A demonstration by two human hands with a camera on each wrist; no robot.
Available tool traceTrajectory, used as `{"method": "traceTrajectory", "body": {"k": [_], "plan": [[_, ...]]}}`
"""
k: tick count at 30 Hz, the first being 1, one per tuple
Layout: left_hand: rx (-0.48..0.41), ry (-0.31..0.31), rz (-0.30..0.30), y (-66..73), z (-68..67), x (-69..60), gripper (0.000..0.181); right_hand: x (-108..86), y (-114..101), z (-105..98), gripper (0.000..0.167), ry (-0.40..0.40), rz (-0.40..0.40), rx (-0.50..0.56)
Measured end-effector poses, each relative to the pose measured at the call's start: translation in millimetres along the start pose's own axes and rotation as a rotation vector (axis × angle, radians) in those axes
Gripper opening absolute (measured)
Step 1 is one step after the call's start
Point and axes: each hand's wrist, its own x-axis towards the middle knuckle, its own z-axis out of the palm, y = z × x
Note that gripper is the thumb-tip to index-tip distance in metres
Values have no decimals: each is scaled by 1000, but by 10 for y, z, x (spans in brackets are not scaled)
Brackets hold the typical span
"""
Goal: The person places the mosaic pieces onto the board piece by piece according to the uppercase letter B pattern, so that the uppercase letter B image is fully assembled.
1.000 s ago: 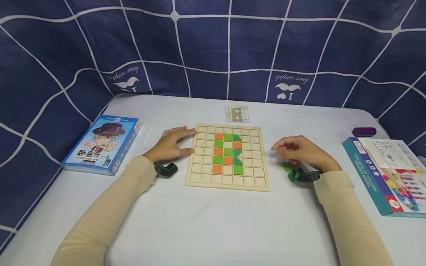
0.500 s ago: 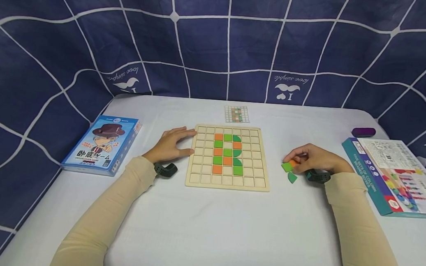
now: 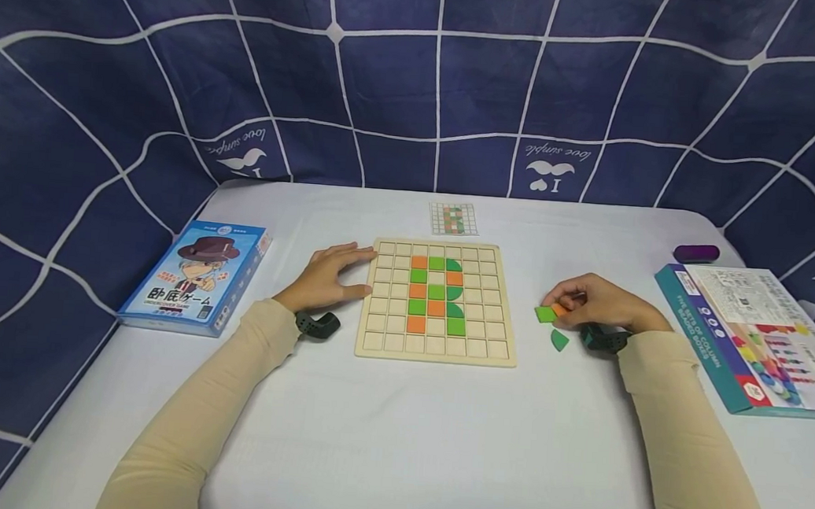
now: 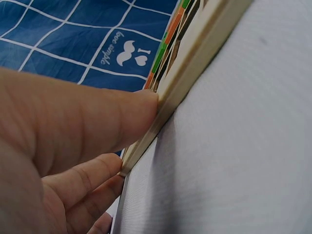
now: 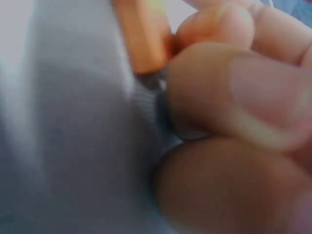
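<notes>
My left hand (image 3: 325, 277) rests at the left edge of the square wooden grid board (image 3: 381, 347). Its thumb (image 4: 131, 113) presses on the board's side, with straight fingers farther along. Orange, light green and dark green tiles (image 3: 436, 292) form a letter-like pattern in the grid. To the right of the board, my right hand (image 3: 592, 300) has its fingers bent down at loose tiles. A light green tile (image 3: 545, 315) and an orange tile (image 5: 142, 39) lie at its fingertips; blur hides whether it pinches one. A dark green quarter-round tile (image 3: 559, 340) lies just nearer.
A small pattern card (image 3: 453, 219) lies beyond the board. At the left is a blue game box (image 3: 196, 275), at the right a teal-edged box (image 3: 763, 342) with a purple case (image 3: 696, 253) behind it. A blue checked cloth (image 3: 419, 82) hangs at the back.
My right hand has moved right and nearer from beside the board to the loose tiles, uncovering them. Lately the light green tile has shifted slightly left. My left hand stays put.
</notes>
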Motion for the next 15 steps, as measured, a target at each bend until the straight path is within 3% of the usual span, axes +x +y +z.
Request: {"method": "traceTrajectory", "body": {"k": [15], "plan": [[-1,0,-2,11,-5,-5,71,62,-90,63,34,80,-30,-11]]}}
